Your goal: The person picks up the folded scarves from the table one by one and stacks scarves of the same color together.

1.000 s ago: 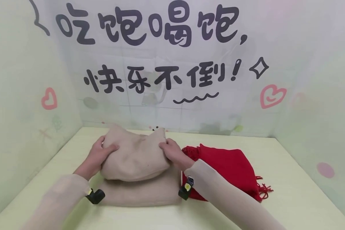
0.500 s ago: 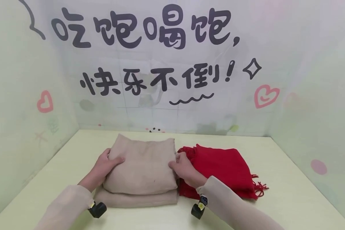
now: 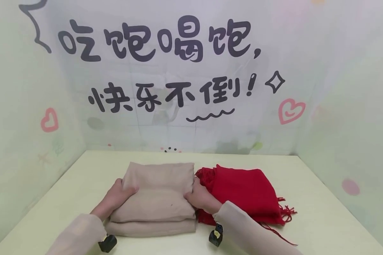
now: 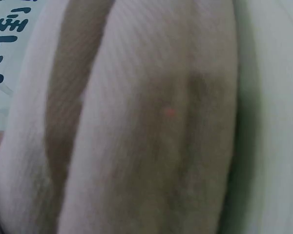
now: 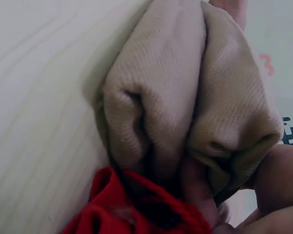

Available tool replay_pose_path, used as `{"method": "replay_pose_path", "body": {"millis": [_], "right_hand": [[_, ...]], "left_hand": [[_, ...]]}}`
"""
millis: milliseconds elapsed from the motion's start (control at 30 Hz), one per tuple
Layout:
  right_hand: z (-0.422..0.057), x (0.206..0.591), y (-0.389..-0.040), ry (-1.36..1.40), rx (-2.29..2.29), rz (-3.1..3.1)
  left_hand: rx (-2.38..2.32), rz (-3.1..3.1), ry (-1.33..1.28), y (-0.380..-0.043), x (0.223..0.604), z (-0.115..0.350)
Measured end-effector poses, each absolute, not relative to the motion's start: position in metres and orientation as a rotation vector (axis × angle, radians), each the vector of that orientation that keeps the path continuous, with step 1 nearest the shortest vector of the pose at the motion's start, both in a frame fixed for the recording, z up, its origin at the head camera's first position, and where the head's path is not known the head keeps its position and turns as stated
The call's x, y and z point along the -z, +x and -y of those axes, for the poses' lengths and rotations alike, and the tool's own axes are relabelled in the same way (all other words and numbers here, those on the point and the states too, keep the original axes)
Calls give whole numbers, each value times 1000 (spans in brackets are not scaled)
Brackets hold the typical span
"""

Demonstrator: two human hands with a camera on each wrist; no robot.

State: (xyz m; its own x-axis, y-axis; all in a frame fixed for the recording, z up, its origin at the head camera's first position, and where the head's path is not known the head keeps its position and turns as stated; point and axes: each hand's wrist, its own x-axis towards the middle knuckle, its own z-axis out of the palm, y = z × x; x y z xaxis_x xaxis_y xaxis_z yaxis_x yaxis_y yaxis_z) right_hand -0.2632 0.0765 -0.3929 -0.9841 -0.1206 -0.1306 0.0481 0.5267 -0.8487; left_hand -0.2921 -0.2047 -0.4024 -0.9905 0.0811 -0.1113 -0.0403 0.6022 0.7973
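Note:
A beige knit cloth point(image 3: 156, 205), folded into a thick rectangular stack, lies on the table left of centre. My left hand point(image 3: 118, 196) grips the left edge of its upper layer, thumb on top. On the opposite edge my right hand point(image 3: 200, 195) pinches the same upper layer. The right wrist view shows a finger point(image 5: 196, 183) tucked between the upper and lower folds, the thumb side over the top fold. Just right of the stack lies a folded red scarf point(image 3: 249, 194) with fringed ends, partly behind my right wrist.
The pale wooden table point(image 3: 67, 191) runs back to a printed wall sheet point(image 3: 242, 138) with large dark characters. Side walls stand at left and right. A loose red fringe strand point(image 3: 281, 235) trails toward the front right.
Both hands have lowered the upper beige layer, which was raised and bunched, until it lies flat over the lower fold. The head view has tilted up slightly.

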Motion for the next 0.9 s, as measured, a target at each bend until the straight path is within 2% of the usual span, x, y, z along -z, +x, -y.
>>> {"method": "replay_pose_path", "body": {"millis": [600, 900], "right_hand": [[-75, 386, -261, -57, 1519, -2538], [-82, 365, -265, -102, 1450, -2504]], "left_hand": [[-1338, -2783, 83, -309, 399, 206], [-1157, -2791, 146, -307, 378, 215]]}}
